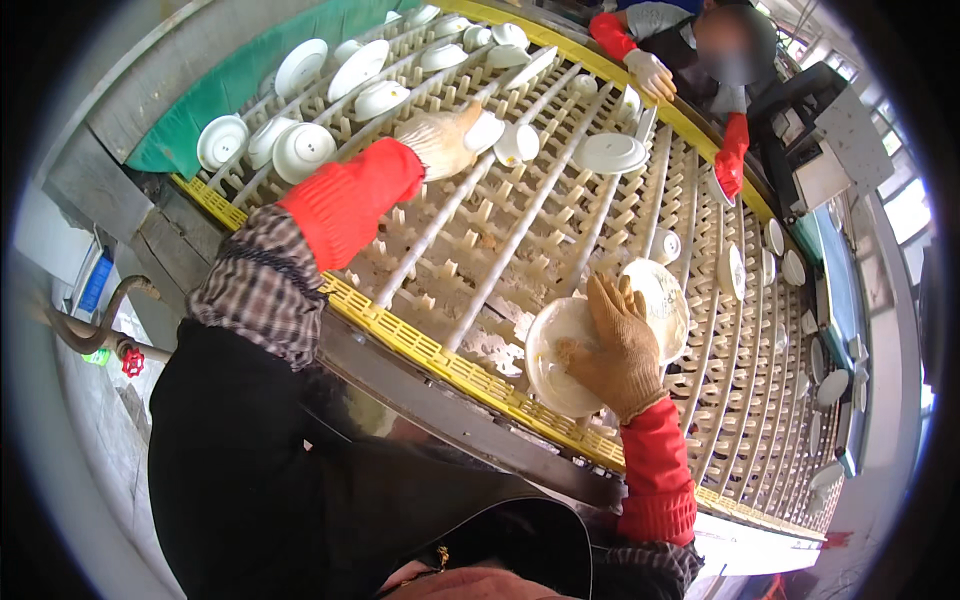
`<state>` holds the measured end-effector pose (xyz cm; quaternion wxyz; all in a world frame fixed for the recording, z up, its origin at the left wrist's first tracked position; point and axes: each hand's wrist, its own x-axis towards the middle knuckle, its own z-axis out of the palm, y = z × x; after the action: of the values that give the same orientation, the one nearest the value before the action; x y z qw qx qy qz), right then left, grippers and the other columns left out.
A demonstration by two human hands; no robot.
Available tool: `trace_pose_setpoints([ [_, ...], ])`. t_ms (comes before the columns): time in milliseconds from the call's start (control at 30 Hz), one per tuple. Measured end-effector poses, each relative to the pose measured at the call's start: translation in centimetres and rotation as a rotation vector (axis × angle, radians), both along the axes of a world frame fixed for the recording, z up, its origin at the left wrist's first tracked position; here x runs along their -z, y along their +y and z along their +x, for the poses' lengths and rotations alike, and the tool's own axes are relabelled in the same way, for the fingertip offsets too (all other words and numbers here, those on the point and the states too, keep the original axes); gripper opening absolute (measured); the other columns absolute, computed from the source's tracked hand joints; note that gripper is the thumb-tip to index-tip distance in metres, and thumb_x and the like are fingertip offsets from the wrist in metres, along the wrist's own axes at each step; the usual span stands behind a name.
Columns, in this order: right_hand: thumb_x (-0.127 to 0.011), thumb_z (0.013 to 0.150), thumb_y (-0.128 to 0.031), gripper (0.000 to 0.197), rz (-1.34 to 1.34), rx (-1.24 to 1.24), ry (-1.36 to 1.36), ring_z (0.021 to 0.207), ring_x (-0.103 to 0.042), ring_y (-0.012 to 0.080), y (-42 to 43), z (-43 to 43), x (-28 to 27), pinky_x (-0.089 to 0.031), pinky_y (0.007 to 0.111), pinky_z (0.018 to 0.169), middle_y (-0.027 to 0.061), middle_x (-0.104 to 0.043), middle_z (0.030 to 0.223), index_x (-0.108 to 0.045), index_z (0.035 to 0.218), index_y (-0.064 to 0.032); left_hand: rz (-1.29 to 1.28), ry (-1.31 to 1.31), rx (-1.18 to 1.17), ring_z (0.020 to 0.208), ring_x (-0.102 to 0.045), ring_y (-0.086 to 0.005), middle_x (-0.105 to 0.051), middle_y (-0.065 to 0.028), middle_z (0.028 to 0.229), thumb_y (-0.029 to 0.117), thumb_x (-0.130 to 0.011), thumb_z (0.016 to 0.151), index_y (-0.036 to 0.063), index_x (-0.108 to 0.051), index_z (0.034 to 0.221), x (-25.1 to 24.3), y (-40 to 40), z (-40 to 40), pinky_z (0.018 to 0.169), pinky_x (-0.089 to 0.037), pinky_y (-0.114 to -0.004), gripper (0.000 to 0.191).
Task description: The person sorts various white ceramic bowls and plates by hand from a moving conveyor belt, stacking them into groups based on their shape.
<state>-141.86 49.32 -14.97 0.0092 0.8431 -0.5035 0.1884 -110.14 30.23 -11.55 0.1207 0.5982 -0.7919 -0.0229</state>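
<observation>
My left hand (pixel 439 142), in a cream knit glove below a red cuff, grips a small white cup (pixel 484 132) above a pegged conveyor belt (pixel 480 225). Another white cup (pixel 519 142) lies tilted just right of it. Nearer to me, my right hand (pixel 619 349) wears a tan knit glove. Its thumb is over the inside of a round white dish (pixel 556 375) with brownish residue; the hand covers the dish's right edge. Beside its fingertips is a second soiled white plate (pixel 662 315), partly behind the hand. Whether the fingers also touch that plate is unclear.
Several white bowls and plates (pixel 304 150) lean on the pegs at the upper left. Yellow slotted edging (pixel 420 352) borders the belt. Across it, a co-worker's gloved hand (pixel 651 75) rests near the edge; their red-gloved hand (pixel 729 172) holds a white dish. A red valve wheel (pixel 133 362) is at left.
</observation>
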Motion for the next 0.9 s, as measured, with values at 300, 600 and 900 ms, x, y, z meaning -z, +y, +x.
trace_pose_setpoints([
  [300, -0.057, 0.069, 0.009, 0.060, -0.046, 0.173, -0.021, 0.128, -0.051, 0.0423, 0.6, -3.4, 1.3, -0.034, 0.048, 0.114, 0.0198, -0.066, 0.120, -0.062, 0.127, -0.0035, -0.032, -0.154, -0.421, 0.121, -0.056, -0.0365, -0.056, -0.0260, 0.133, 0.040, -0.060, 0.084, 0.0046, -0.041, 0.146, -4.4, 4.2, 18.9, 0.101, -0.044, -0.042, 0.074],
  [600, -0.054, 0.072, 0.010, 0.043, -0.020, 0.122, -0.133, 0.097, -0.065, 0.0405, 0.6, -1.7, -0.4, -0.035, 0.045, 0.114, 0.0234, -0.069, 0.097, -0.070, 0.110, -0.0019, -0.046, 0.116, -0.723, 0.129, -0.050, -0.0384, -0.052, -0.0284, 0.137, 0.039, -0.053, 0.084, 0.0042, -0.042, 0.146, -2.4, 5.8, 30.0, 0.106, -0.041, -0.040, 0.073],
  [900, -0.045, 0.075, 0.015, 0.048, 0.162, 0.057, -0.341, 0.078, -0.066, 0.0188, 0.4, -3.3, 0.7, -0.044, 0.035, 0.103, 0.0127, -0.071, 0.090, -0.068, 0.115, 0.0035, -0.098, 0.357, -0.816, 0.119, -0.059, -0.0306, -0.059, -0.0200, 0.133, 0.047, -0.071, 0.080, 0.0028, -0.048, 0.141, -1.6, 4.2, 32.2, 0.099, -0.046, -0.036, 0.079],
])
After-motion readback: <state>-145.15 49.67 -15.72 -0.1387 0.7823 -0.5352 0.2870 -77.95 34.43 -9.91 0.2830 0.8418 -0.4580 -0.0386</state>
